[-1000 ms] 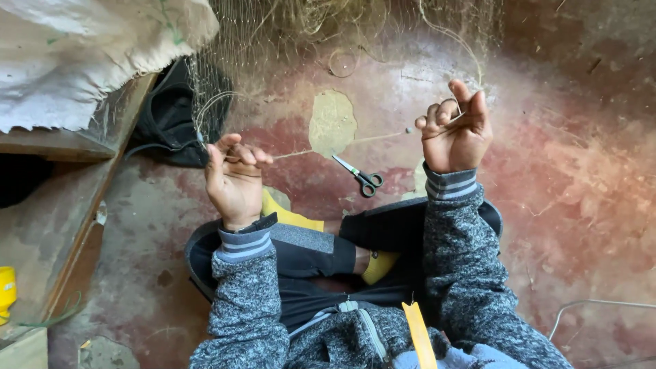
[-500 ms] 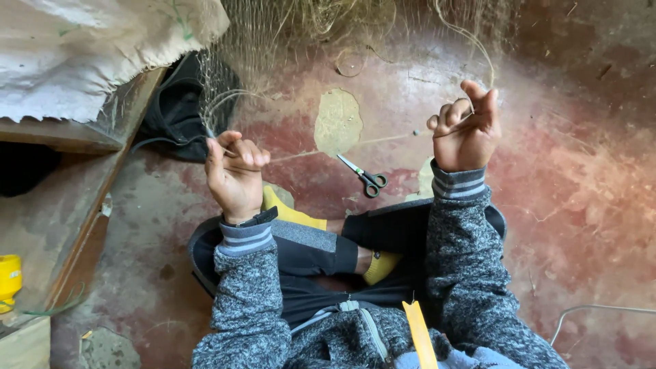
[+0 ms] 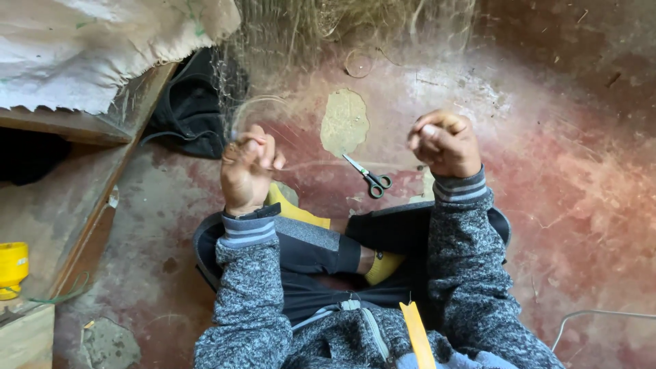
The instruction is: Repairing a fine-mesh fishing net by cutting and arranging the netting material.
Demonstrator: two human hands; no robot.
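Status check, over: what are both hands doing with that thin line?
Left hand pinching thin line; right hand fisted, line there too fine to see. Fine netting hangs ahead. Scissors on floor between hands, untouched.

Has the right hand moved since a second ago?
Yes. The right hand has curled into a fist and dropped slightly closer to the scissors on the floor.

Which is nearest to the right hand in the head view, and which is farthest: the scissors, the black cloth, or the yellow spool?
From the right hand:
1. Scissors, on the red floor just left of and below the hand.
2. Black cloth, beyond the left hand, beside the wooden board.
3. Yellow spool, at the far left edge.
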